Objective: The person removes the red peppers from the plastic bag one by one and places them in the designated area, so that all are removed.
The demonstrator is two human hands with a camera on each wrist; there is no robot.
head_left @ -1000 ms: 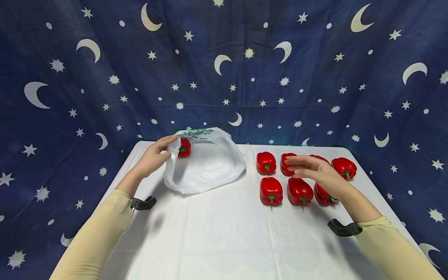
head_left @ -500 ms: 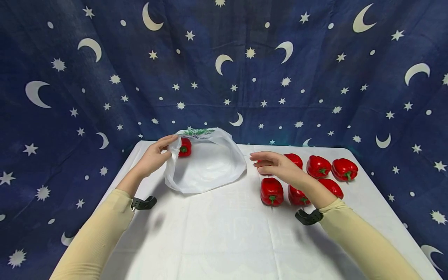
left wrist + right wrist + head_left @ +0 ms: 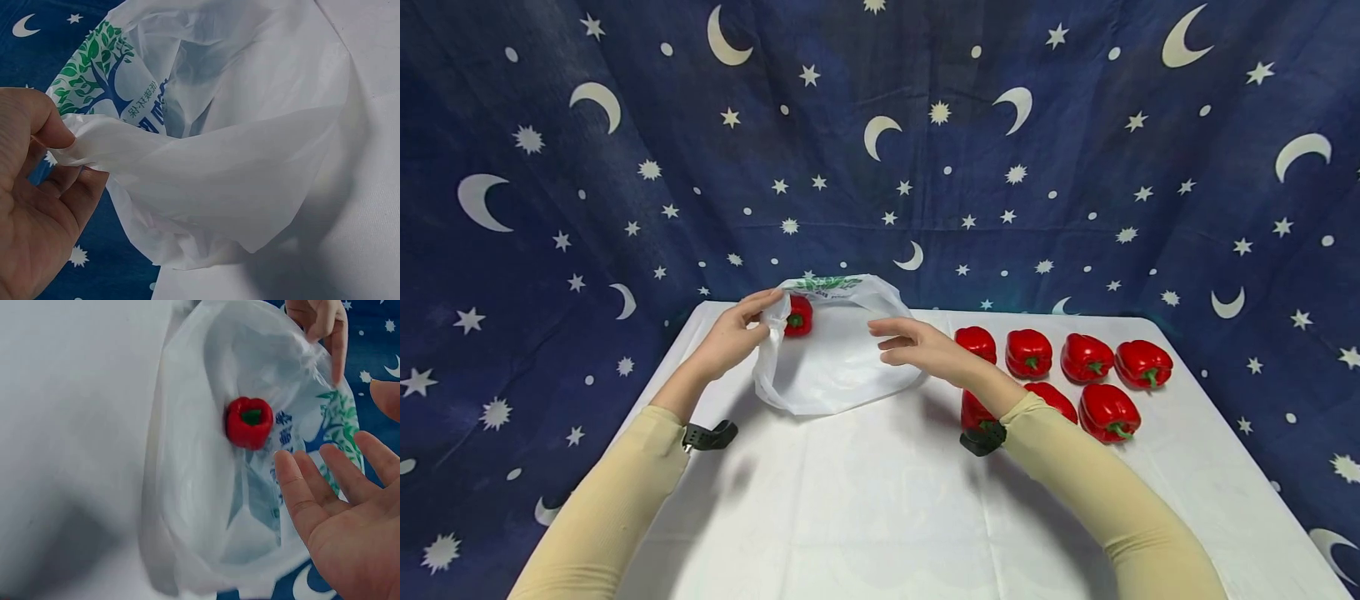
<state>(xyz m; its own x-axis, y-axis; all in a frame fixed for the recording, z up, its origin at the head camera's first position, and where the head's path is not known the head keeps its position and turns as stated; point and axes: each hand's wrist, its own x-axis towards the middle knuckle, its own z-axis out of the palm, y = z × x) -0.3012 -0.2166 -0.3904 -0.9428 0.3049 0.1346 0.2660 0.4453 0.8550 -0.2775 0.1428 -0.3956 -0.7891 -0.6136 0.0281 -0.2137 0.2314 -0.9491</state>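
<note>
A white plastic bag (image 3: pixel 831 407) with a green leaf print lies on the table with its mouth spread wide. My left hand (image 3: pixel 728 342) pinches the bag's left rim between thumb and fingers; the left wrist view shows the gathered plastic (image 3: pixel 87 140) in that grip. Inside the bag sits one red bell pepper (image 3: pixel 249 425), its green stem facing the right wrist camera. Over the bag's right side is my right hand (image 3: pixel 928 348), fingers extended and holding nothing. Several more red bell peppers (image 3: pixel 1084 358) stand in two rows to the right; the right forearm partly covers the nearer row.
A white cloth covers the table (image 3: pixel 865 500). Behind it hangs a dark blue curtain (image 3: pixel 820 142) with moons and stars. Black bands with small cameras are on both wrists (image 3: pixel 709 436).
My right hand has swept left from above the rows of peppers to the bag's opening, empty throughout. The left hand has kept its grip on the rim.
</note>
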